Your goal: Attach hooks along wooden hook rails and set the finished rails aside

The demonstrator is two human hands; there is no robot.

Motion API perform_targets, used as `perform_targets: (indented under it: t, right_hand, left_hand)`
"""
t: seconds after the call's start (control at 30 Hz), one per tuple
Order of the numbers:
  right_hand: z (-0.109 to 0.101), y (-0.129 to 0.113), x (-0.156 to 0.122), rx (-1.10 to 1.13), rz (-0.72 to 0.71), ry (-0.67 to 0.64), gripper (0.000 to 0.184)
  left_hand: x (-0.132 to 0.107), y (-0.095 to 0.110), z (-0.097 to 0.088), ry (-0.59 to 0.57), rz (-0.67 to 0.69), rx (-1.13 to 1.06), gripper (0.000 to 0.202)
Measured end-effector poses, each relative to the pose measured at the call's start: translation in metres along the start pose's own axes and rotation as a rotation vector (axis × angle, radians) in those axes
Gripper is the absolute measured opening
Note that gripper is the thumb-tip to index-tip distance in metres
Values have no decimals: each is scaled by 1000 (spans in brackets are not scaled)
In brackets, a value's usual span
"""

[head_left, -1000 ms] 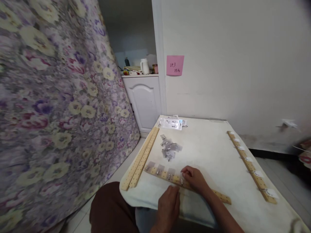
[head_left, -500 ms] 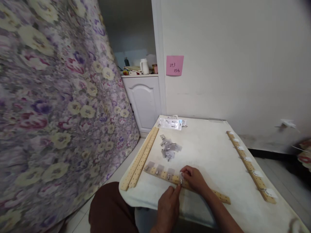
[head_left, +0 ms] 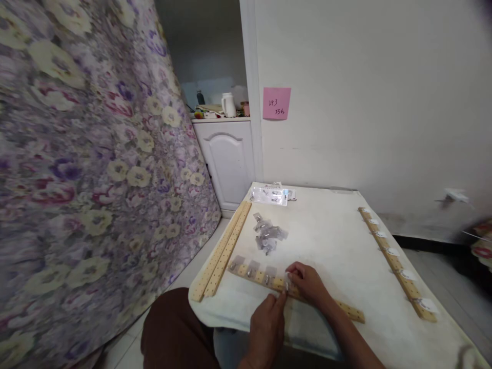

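Note:
A light wooden strip with drilled holes [head_left: 351,310] lies slantwise across the near part of the table. Along its left half sit several small clear packets with shiny metal pieces [head_left: 252,269]. My right hand [head_left: 308,283] is closed in a pinch on the edge of a similar small clear packet [head_left: 287,282] at the strip's middle. From the near side, my left hand [head_left: 268,320] presses its fingertips against the metal piece there, fingers together. The fingers partly cover this packet, so its exact fastening cannot be made out.
A loose pile of small clear packets [head_left: 269,234] lies beyond the strip. Two bare holed strips [head_left: 226,252] run along the left table edge. Another strip [head_left: 395,264], bearing several white cards, lies at the right. Flat plastic packaging [head_left: 269,196] rests at the back.
Both hands stay at the same packet with barely any movement. The strips and the pile have not moved.

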State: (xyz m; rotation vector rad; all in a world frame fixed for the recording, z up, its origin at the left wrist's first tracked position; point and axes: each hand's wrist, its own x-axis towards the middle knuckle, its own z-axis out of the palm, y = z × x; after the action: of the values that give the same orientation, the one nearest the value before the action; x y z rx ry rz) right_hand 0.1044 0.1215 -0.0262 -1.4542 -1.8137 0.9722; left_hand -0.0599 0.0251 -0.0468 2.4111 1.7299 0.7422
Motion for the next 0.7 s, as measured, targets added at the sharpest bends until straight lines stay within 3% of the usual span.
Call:
perform_targets:
  t: [0.7]
  right_hand:
    - [-1,-3,-2,22,26,-12,19]
  left_hand:
    - [0,-1,1,-20,2,5,50]
